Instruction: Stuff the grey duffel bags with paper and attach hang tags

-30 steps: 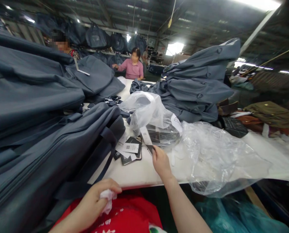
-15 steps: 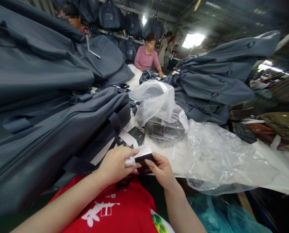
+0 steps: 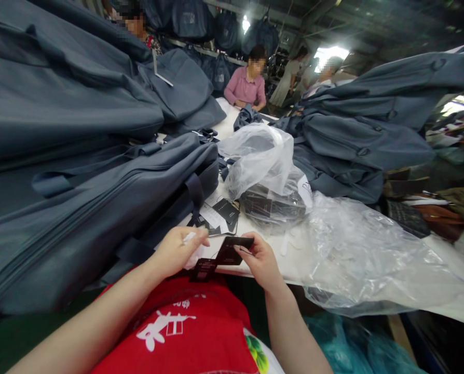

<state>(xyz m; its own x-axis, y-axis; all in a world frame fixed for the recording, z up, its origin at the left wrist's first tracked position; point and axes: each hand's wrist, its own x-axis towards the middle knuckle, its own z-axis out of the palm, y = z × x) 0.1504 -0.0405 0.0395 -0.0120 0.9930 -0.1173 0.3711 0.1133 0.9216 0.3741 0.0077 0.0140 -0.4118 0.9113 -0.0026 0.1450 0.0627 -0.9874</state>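
My right hand (image 3: 262, 261) pinches a black hang tag (image 3: 232, 251) with small print between thumb and fingers, just over the table's front edge. A second, smaller black tag (image 3: 204, 270) hangs to its left, close under my left hand. My left hand (image 3: 177, 251) is closed around a crumpled white wad (image 3: 193, 257); whether it is paper or thin plastic I cannot tell. Beyond my hands lie more black tags (image 3: 227, 212) and a white printed slip (image 3: 213, 217). A clear plastic bag (image 3: 273, 202) with dark contents stands behind them.
Large dark blue bags (image 3: 99, 192) are piled on the left. More blue bags (image 3: 356, 135) are stacked at the right. A clear plastic sheet (image 3: 368, 254) covers the table's right part. Across the table sits a person in a pink shirt (image 3: 245, 88).
My hands have moved apart; the left has come off the larger tag, which stays in the right hand. The smaller tag now shows between them. The view has shifted slightly.
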